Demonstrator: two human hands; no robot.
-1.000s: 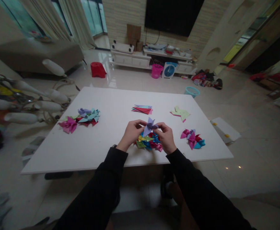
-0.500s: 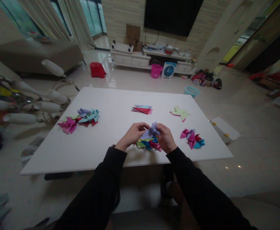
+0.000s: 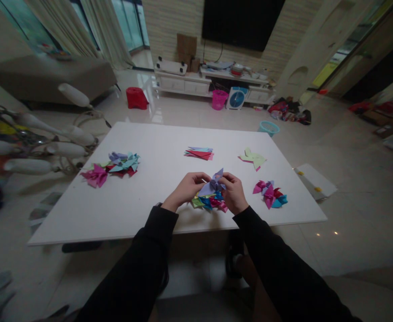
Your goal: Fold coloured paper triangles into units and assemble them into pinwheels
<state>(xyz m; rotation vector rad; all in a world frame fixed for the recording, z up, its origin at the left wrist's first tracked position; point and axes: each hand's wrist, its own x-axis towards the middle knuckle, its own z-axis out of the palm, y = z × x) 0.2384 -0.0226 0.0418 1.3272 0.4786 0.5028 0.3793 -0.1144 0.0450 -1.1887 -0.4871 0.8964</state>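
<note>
Both my hands pinch a lavender folded paper piece (image 3: 212,184) just above the near middle of the white table (image 3: 156,197). My left hand (image 3: 187,189) grips its left side with curled fingers. My right hand (image 3: 234,192) grips its right side. Under the hands lies a pile of folded papers (image 3: 206,202) in yellow, blue, green and pink.
More folded paper piles lie on the table: pink and teal at the left (image 3: 111,166), red and blue at the far middle (image 3: 199,153), pale green at the far right (image 3: 253,158), magenta and blue at the right (image 3: 269,194). A rack with white handles (image 3: 38,147) stands left of the table.
The lavender piece was lowered toward the pile and its shape changed as my fingers worked it; a point now sticks up again. Both hands stay in nearly the same spot.
</note>
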